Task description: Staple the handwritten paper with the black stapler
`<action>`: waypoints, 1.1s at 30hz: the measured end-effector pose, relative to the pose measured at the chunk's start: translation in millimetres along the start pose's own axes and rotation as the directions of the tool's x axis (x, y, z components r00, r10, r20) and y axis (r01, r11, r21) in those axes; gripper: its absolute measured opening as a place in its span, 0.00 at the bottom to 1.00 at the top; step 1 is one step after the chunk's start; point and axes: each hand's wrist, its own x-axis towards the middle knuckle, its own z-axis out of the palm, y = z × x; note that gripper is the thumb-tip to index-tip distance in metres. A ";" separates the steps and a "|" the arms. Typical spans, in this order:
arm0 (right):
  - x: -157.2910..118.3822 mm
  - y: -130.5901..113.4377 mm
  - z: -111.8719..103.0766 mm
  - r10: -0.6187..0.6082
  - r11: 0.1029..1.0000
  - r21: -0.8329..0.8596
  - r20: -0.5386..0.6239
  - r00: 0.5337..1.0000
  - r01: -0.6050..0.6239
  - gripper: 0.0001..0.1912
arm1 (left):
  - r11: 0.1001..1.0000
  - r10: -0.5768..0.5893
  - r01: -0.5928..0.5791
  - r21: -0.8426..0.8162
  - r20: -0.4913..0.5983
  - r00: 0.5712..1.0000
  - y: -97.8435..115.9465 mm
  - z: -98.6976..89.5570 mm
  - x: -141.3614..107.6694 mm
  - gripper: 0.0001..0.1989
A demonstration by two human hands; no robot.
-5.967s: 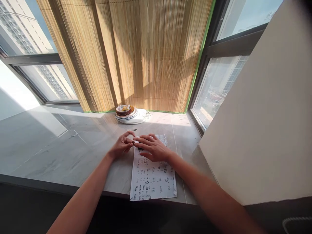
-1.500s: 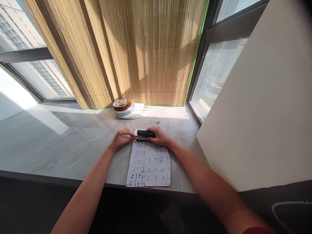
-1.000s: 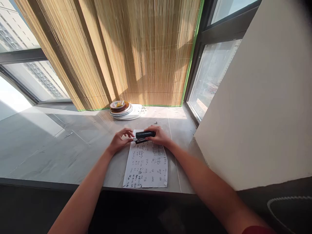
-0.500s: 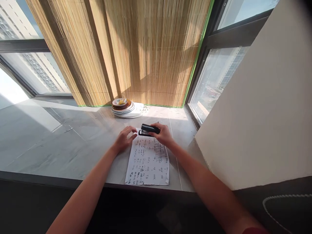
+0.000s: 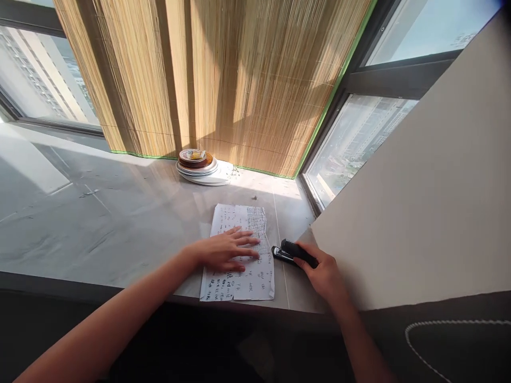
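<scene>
A white sheet of paper (image 5: pixel 259 290) covered in handwriting lies near the front edge of the ledge; I cannot tell whether it is one sheet or several. Flat across its middle rests my left hand (image 5: pixel 229 249), fingers spread over the writing. To the right of the paper, my right hand (image 5: pixel 322 268) grips a black stapler (image 5: pixel 297 251). The stapler's jaws are apart and point left, close to the paper's right edge. My fingers cover the stapler's rear end.
A stack of plates (image 5: pixel 197 170) stands at the back of the ledge (image 5: pixel 131 234), before a bamboo blind (image 5: pixel 223 80). A white wall (image 5: pixel 419 186) rises close on the right. A small dark bit (image 5: pixel 254 198) lies behind the paper. A pale cord (image 5: pixel 439 323) hangs at lower right.
My right hand has carried the stapler from the paper's top edge to its right side. My left hand has moved from the top left corner onto the paper's middle and spread out.
</scene>
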 end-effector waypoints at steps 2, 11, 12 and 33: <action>-2.1 -6.1 2.1 -0.081 0.997 0.006 0.062 0.995 0.081 0.18 | 0.999 -0.007 0.004 0.048 0.064 0.998 2.7 3.9 1.3 0.27; -3.4 -26.9 8.8 -0.272 0.957 -0.054 0.178 0.946 0.285 0.24 | 0.999 -0.011 0.009 0.046 0.039 0.999 8.3 9.6 2.5 0.39; -3.9 -28.4 10.0 -0.296 0.946 -0.079 0.184 0.937 0.314 0.25 | 0.999 -0.012 0.010 0.040 0.045 0.999 8.6 9.6 2.4 0.39; -0.9 -34.5 19.8 -0.367 0.865 -0.271 0.232 0.901 0.422 0.29 | 0.998 -0.011 0.007 -0.062 -0.061 0.998 7.1 14.2 0.9 0.36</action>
